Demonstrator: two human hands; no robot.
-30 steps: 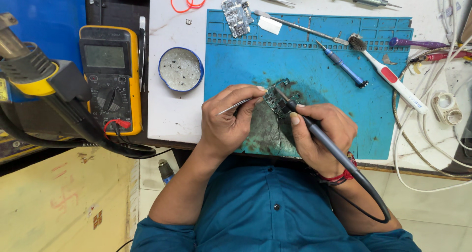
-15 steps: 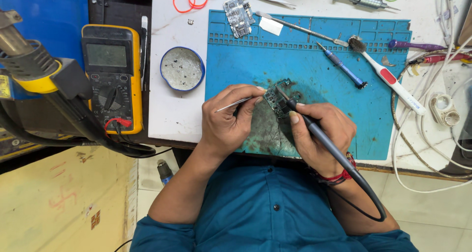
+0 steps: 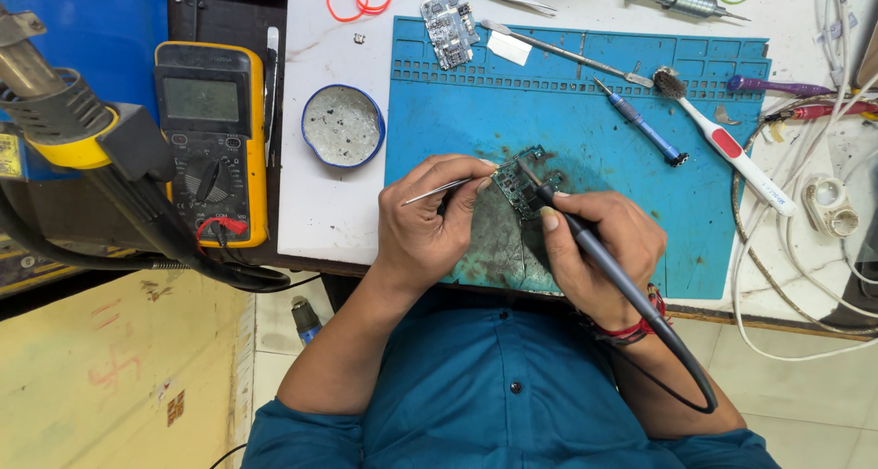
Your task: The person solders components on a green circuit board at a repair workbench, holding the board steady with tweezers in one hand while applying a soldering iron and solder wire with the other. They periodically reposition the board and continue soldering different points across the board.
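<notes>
1. Nothing had visibly shifted since the earlier frames: both hands stayed over the small circuit board (image 3: 519, 184), tools held as before.
2. The work surface was a white bench (image 3: 320, 213) carrying a blue silicone mat (image 3: 585, 103), stained dark near its front edge; pale floor tiles showed below.
3. Around it lay a yellow multimeter (image 3: 212, 140) at 9 o'clock of the mat, a round blue tin (image 3: 342, 126) beside it, a second board (image 3: 448, 26) at 12 o'clock, and a white toothbrush (image 3: 732, 154) at 2 o'clock.
4. The circuit board was small, dark green and densely populated, lying on the mat's stained patch between the two hands.
5. Its long axis ran roughly from 11 to 5 o'clock.
6. The left hand (image 3: 430, 227) was pinched on thin tweezers (image 3: 448, 190), tips toward the board.
7. The right hand (image 3: 599, 250) was wrapped round a dark soldering iron (image 3: 585, 240), tip pointing to 11 o'clock onto the board.
</notes>
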